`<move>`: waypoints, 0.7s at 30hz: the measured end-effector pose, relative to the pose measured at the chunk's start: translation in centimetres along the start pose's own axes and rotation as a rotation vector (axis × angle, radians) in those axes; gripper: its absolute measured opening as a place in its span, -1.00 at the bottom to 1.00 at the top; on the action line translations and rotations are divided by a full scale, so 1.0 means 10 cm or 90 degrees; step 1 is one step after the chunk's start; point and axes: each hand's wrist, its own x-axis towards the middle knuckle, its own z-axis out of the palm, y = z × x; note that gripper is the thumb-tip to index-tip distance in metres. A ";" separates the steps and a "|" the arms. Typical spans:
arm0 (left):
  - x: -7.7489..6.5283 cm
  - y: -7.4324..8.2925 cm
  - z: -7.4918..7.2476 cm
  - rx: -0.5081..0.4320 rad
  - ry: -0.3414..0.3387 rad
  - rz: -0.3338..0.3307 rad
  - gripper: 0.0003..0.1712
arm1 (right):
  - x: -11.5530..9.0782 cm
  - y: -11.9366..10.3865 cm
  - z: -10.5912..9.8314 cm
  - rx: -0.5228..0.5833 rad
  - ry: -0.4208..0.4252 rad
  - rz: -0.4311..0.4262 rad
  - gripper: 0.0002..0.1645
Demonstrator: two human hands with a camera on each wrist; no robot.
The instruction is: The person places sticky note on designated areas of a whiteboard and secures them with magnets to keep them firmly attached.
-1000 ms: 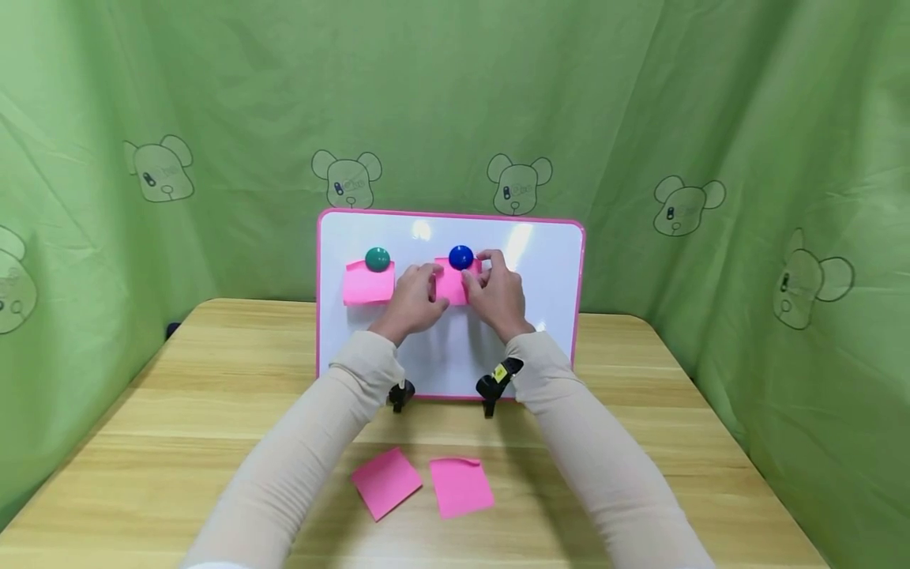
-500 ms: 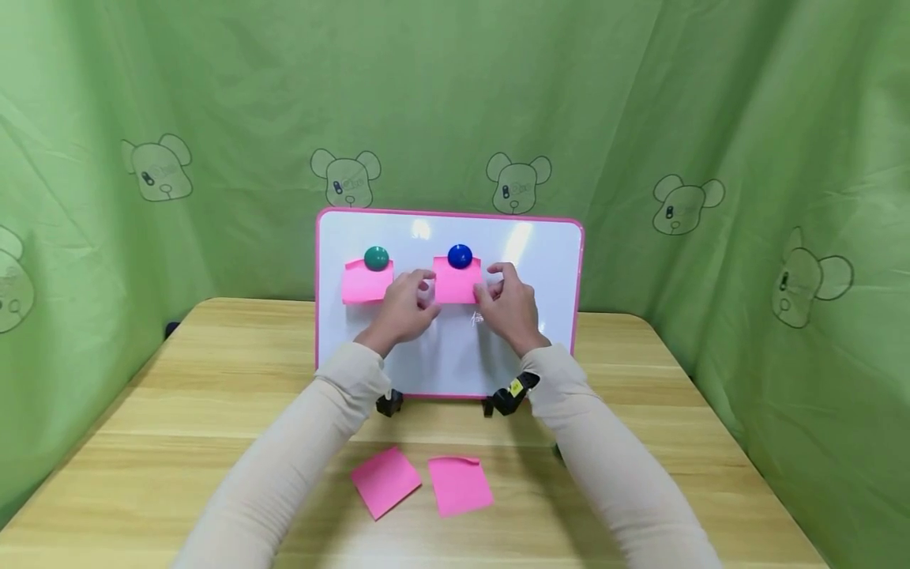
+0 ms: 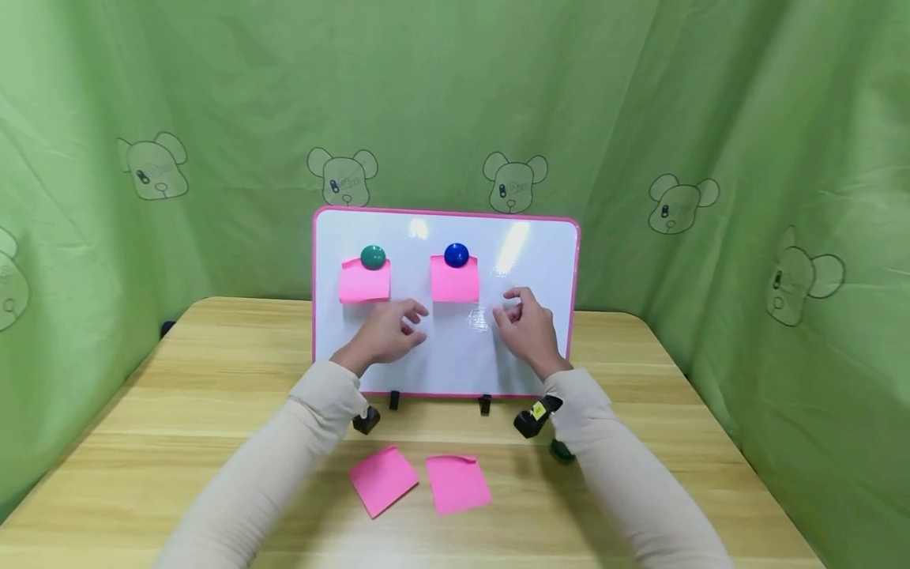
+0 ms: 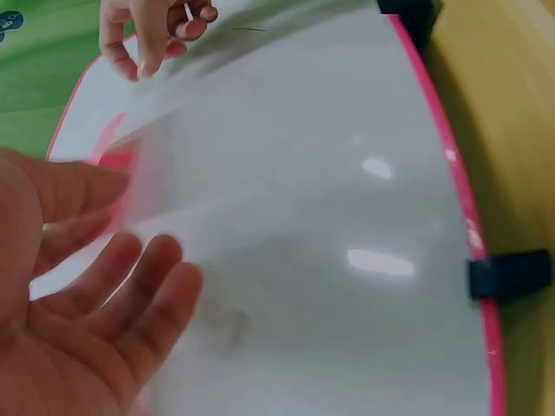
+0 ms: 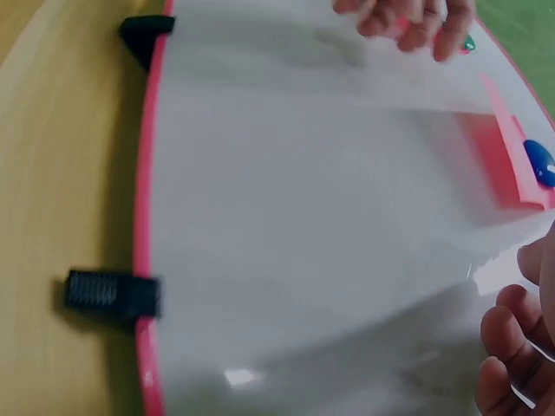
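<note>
A whiteboard (image 3: 526,245) with a pink frame stands upright on the table. Two pink sticky notes hang on it: the left note (image 3: 365,284) under a green round magnet (image 3: 373,257), the other note (image 3: 454,283) under a blue round magnet (image 3: 456,254). Below the left note, my left hand (image 3: 387,332) hovers before the board with loosely bent fingers and nothing in them. My right hand (image 3: 529,328) is likewise bare, to the lower right of the blue magnet's note. In the right wrist view that note's lower edge stands away from the board, beside the blue magnet (image 5: 539,162).
On the table lie two more pink sticky notes (image 3: 384,481) (image 3: 458,484) in front of the board. A dark green round magnet (image 3: 562,450) sits by the right sleeve. Black feet (image 3: 486,405) support the board's lower edge; a green curtain (image 3: 426,95) surrounds the table.
Both hands have drawn away from the blue magnet and its note, moving down and apart. The note stays hanging. The dark green magnet on the table has come into view beside the right sleeve.
</note>
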 end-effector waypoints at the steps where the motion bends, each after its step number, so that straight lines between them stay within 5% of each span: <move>1: -0.03 -0.03 0.00 -0.003 -0.025 0.003 -0.61 | -0.02 0.04 -0.01 0.001 -0.008 -0.001 -0.64; 9: -0.21 -0.25 -0.04 -0.197 -0.301 -0.013 -0.48 | -0.20 0.33 -0.03 0.021 -0.089 -0.004 -0.78; 16: -0.30 -0.43 -0.11 -0.299 -0.583 0.039 -0.23 | -0.37 0.48 -0.04 0.066 -0.131 0.016 -0.56; 21: -0.35 -0.52 -0.12 -0.324 -0.667 0.074 0.28 | -0.49 0.52 -0.08 0.154 -0.167 0.055 -0.47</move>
